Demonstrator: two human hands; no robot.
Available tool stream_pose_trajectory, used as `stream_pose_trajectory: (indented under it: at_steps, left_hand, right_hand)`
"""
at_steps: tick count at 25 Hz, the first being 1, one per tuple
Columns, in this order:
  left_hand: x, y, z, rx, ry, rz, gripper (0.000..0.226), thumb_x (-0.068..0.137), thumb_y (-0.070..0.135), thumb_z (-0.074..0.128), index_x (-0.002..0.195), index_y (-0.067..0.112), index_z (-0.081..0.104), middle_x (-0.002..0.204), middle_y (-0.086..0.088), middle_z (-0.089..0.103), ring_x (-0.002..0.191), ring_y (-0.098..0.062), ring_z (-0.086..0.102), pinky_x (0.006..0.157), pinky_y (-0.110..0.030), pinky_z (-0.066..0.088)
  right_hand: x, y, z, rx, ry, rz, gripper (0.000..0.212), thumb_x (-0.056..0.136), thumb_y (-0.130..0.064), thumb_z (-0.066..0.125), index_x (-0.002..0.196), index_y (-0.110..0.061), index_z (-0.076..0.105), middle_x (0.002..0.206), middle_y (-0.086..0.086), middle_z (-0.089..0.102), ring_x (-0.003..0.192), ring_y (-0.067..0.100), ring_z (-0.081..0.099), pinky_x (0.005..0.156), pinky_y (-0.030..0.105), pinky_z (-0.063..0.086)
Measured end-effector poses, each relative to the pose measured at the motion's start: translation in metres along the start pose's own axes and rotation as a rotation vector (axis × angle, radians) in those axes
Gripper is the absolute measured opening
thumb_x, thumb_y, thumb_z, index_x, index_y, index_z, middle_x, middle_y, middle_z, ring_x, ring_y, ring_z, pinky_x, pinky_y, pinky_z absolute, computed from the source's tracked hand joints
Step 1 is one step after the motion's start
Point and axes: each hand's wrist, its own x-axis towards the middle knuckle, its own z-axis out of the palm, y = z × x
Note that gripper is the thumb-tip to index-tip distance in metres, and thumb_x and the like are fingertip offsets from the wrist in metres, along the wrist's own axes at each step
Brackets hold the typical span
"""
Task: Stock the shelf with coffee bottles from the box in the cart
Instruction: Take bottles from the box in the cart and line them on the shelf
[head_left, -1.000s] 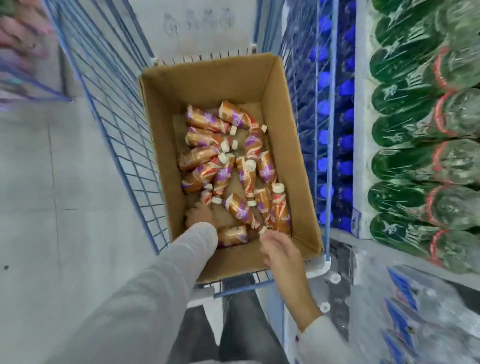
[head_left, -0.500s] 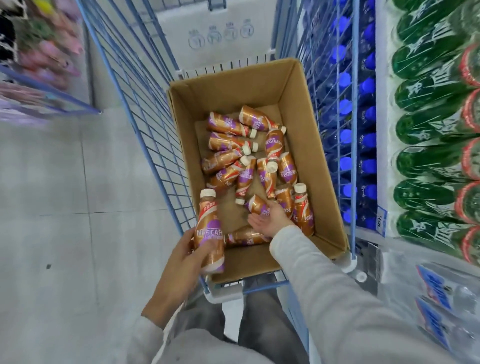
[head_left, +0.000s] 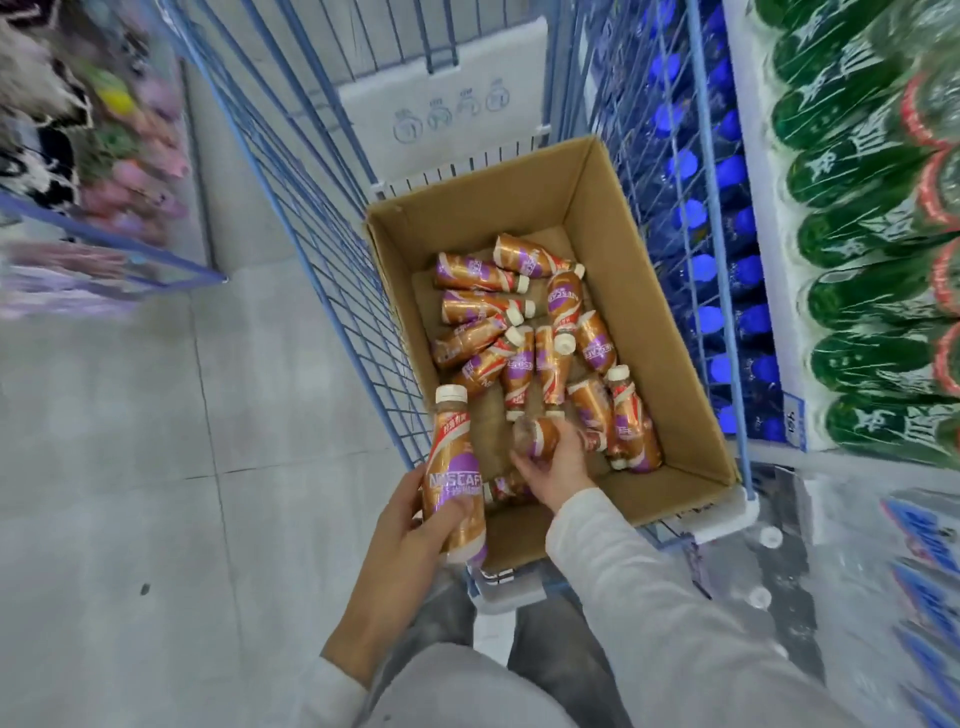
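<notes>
A cardboard box sits in a blue wire cart. Several gold-and-purple coffee bottles with white caps lie loose on its floor. My left hand holds one coffee bottle upright over the cart's near left edge, outside the box. My right hand is inside the box near its front wall, fingers closed around a second bottle lifted with its base toward me. One more bottle lies partly hidden under that hand.
Shelves on the right carry blue-capped bottles and wrapped green bottles, close beside the cart. Packed water lies at lower right. A grey tiled floor spreads to the left, with a rack of colourful goods at far left.
My left hand took a bottle out of the box and now holds it upright by the cart edge. My right hand reached in and closed on another bottle, raising it slightly.
</notes>
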Motion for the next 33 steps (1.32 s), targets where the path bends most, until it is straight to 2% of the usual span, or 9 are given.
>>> stream_pose_trajectory:
  at_steps: [5,10,13,16,19,23,26,29,33]
  left_hand:
    - [-0.022,0.041,-0.004,0.085,-0.151,0.173,0.039,0.095,0.026,0.066,0.133,0.031,0.059,0.120,0.004,0.069,0.094,-0.004,0.071,0.064,-0.015,0.055]
    - [-0.053,0.075,0.015,0.130,-0.334,0.298,0.053,0.093,0.022,0.071,0.142,0.027,0.054,0.124,0.000,0.069,0.101,-0.013,0.073,0.073,-0.027,0.061]
    - [-0.076,0.086,0.036,0.146,-0.406,0.360,0.062,0.081,0.033,0.079,0.139,0.037,0.057,0.124,0.005,0.070,0.104,-0.012,0.072,0.079,-0.033,0.061]
    - [-0.100,0.087,0.063,0.186,-0.441,0.458,0.067,0.064,0.047,0.079,0.129,0.041,0.062,0.115,0.012,0.072,0.101,-0.009,0.072,0.077,-0.026,0.058]
    - [-0.131,0.077,0.096,0.251,-0.547,0.573,0.046,0.081,0.028,0.076,0.125,0.037,0.065,0.111,0.013,0.076,0.098,-0.006,0.073,0.074,-0.017,0.056]
    - [-0.188,0.052,0.147,0.283,-0.710,0.647,0.043,0.091,0.007,0.068,0.131,0.023,0.064,0.114,-0.001,0.077,0.099,-0.015,0.074,0.073,-0.020,0.056]
    - [-0.244,0.025,0.183,0.304,-0.817,0.682,0.046,0.089,0.007,0.071,0.131,0.023,0.064,0.111,-0.001,0.077,0.099,-0.019,0.074,0.075,-0.027,0.058]
    - [-0.301,-0.007,0.221,0.340,-0.927,0.726,0.048,0.084,0.006,0.074,0.129,0.022,0.065,0.107,0.001,0.079,0.095,-0.015,0.074,0.073,-0.022,0.057]
    - [-0.371,-0.044,0.272,0.357,-1.042,0.797,0.048,0.083,0.001,0.073,0.125,0.023,0.065,0.098,0.004,0.080,0.083,-0.010,0.075,0.066,-0.019,0.057]
  right_hand:
    - [-0.107,0.018,-0.028,-0.117,-0.214,-0.221,0.047,0.076,-0.025,0.084,0.120,-0.015,0.068,0.119,0.013,0.073,0.108,0.028,0.070,0.091,0.042,0.057]
    - [-0.196,0.017,-0.058,-0.160,-0.178,-0.531,0.084,0.053,-0.042,0.094,0.128,-0.026,0.059,0.110,-0.001,0.077,0.097,0.019,0.076,0.080,0.037,0.058]
    - [-0.231,0.012,-0.084,-0.180,-0.143,-0.661,0.086,0.055,-0.057,0.093,0.130,-0.038,0.055,0.114,-0.008,0.076,0.102,0.017,0.074,0.093,0.044,0.056]
    - [-0.261,0.006,-0.120,-0.141,-0.154,-0.784,0.075,0.065,-0.049,0.089,0.131,-0.035,0.056,0.113,-0.008,0.076,0.103,0.017,0.074,0.096,0.046,0.055]
    - [-0.287,0.008,-0.173,-0.084,-0.124,-0.905,0.060,0.074,-0.035,0.088,0.125,-0.030,0.057,0.106,-0.009,0.077,0.097,0.012,0.074,0.086,0.035,0.057]
    - [-0.322,0.014,-0.252,0.017,-0.077,-1.029,0.046,0.080,-0.015,0.084,0.116,-0.022,0.057,0.093,-0.002,0.077,0.079,0.006,0.074,0.061,0.018,0.055]
    - [-0.351,0.022,-0.313,0.060,-0.046,-1.130,0.051,0.077,-0.019,0.087,0.117,-0.024,0.055,0.093,-0.011,0.077,0.082,0.002,0.073,0.063,0.013,0.054]
    - [-0.375,0.030,-0.381,0.156,-0.020,-1.218,0.060,0.070,-0.024,0.089,0.119,-0.023,0.054,0.100,-0.007,0.077,0.088,0.007,0.074,0.068,0.018,0.056]
    - [-0.410,0.039,-0.464,0.217,0.061,-1.332,0.070,0.062,-0.036,0.094,0.118,-0.026,0.053,0.096,-0.015,0.076,0.087,0.003,0.073,0.068,0.016,0.055]
